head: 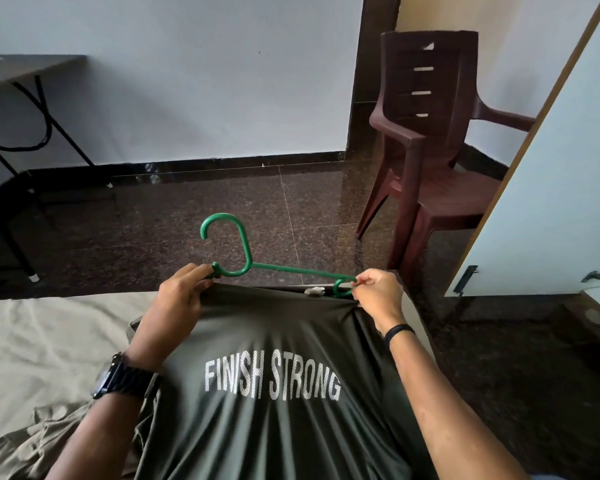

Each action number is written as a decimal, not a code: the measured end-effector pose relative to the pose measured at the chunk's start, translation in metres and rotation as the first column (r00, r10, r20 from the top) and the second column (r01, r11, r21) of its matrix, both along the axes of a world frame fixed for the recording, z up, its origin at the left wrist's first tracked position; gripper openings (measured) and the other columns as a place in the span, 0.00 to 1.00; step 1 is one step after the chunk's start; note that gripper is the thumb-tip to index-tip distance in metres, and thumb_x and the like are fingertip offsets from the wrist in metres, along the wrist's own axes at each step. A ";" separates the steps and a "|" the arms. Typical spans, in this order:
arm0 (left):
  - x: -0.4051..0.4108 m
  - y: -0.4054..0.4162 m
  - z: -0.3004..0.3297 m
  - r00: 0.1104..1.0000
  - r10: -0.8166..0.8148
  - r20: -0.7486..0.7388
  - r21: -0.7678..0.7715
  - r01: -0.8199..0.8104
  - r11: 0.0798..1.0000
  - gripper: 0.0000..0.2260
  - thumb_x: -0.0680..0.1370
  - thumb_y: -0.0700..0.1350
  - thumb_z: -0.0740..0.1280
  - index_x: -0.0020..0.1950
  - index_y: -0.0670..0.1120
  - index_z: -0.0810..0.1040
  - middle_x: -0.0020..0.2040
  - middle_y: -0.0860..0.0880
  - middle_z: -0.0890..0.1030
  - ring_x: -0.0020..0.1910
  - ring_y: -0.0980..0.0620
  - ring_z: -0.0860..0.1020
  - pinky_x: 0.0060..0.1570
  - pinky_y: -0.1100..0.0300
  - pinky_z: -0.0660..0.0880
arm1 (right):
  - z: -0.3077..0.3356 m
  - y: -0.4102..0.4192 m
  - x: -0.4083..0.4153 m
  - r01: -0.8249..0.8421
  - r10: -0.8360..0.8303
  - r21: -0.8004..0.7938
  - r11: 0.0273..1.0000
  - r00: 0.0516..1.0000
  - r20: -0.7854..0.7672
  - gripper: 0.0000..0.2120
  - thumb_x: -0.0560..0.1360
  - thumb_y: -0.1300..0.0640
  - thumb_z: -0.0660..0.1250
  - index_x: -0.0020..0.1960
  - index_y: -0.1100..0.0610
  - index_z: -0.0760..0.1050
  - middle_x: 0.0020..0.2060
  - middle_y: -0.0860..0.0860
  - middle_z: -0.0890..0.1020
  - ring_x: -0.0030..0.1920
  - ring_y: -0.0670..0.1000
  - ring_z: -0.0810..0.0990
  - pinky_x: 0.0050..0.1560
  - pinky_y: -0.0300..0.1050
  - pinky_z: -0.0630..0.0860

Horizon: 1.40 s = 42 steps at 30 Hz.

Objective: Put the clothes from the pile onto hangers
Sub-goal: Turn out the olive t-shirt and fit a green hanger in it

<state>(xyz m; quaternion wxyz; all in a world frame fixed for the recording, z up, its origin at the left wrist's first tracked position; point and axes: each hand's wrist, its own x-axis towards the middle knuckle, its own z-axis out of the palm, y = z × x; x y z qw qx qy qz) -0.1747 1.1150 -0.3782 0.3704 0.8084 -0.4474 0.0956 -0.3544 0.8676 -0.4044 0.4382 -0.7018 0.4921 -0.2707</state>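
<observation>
Olive shirt (274, 341) drapes soft, slippery — I'd hold near its collar; left hand (177, 299) and right hand (378, 292) both pinch fabric against green hanger (291, 270).

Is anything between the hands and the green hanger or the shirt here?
Nothing visible. The left hand pinches the green hanger at its left loop, the right hand pinches its right loop, and both also bunch the olive shirt at its top edge.

Open floor (187, 209) ahead, chair (430, 150) right, table (21, 69) left
</observation>
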 end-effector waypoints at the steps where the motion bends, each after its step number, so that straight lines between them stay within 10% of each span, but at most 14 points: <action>1: -0.001 0.001 0.001 1.000 0.013 0.015 0.017 -0.013 1.000 0.16 0.75 0.26 0.61 0.56 0.40 0.80 0.40 0.51 0.75 0.41 0.53 0.75 0.44 0.58 0.73 | 0.003 -0.003 -0.002 -0.024 0.024 0.030 0.999 1.000 0.000 0.16 0.63 0.71 0.65 0.28 0.51 0.77 0.28 0.49 0.81 0.35 0.52 0.80 0.42 0.47 0.80; 5: -0.010 -0.002 0.005 0.991 -0.006 0.133 0.144 -0.014 0.989 0.17 0.73 0.35 0.57 0.57 0.43 0.79 0.43 0.47 0.76 0.40 0.41 0.79 0.40 0.46 0.77 | 0.022 -0.012 -0.010 -0.081 0.082 0.067 0.994 0.996 -0.023 0.17 0.65 0.73 0.63 0.30 0.52 0.80 0.27 0.51 0.81 0.33 0.49 0.79 0.39 0.43 0.82; 21: -0.051 -0.050 0.051 0.993 0.098 0.072 0.059 -0.103 0.993 0.07 0.78 0.43 0.65 0.54 0.48 0.80 0.49 0.51 0.79 0.48 0.43 0.79 0.46 0.47 0.75 | 0.082 0.003 -0.032 -0.425 0.418 -0.328 0.844 0.903 -0.096 0.11 0.70 0.67 0.66 0.40 0.52 0.79 0.38 0.51 0.82 0.39 0.45 0.79 0.43 0.34 0.72; 26: -0.063 -0.057 0.068 0.992 0.086 0.092 0.049 -0.090 0.995 0.09 0.79 0.44 0.63 0.58 0.50 0.79 0.51 0.53 0.78 0.49 0.46 0.78 0.45 0.48 0.75 | 0.085 0.030 -0.042 -0.369 0.477 -0.751 0.547 0.875 -0.083 0.08 0.70 0.70 0.65 0.43 0.59 0.80 0.40 0.50 0.80 0.41 0.46 0.78 0.45 0.38 0.74; 34: -0.076 -0.050 0.075 0.983 0.109 0.150 0.012 -0.112 0.994 0.09 0.79 0.44 0.64 0.57 0.50 0.79 0.49 0.53 0.78 0.45 0.44 0.79 0.40 0.49 0.75 | 0.070 0.041 -0.040 -0.821 0.496 -0.362 0.442 0.560 -0.663 0.15 0.75 0.56 0.62 0.61 0.57 0.76 0.58 0.55 0.76 0.62 0.54 0.73 0.64 0.42 0.67; 42: -0.082 -0.043 0.080 0.972 0.074 0.225 -0.043 -0.066 0.997 0.09 0.78 0.41 0.65 0.57 0.47 0.80 0.48 0.52 0.78 0.42 0.45 0.80 0.35 0.51 0.76 | 0.085 0.044 -0.028 -0.835 0.479 -0.277 0.475 0.510 -0.715 0.16 0.72 0.59 0.63 0.60 0.57 0.72 0.55 0.54 0.74 0.56 0.55 0.75 0.55 0.47 0.74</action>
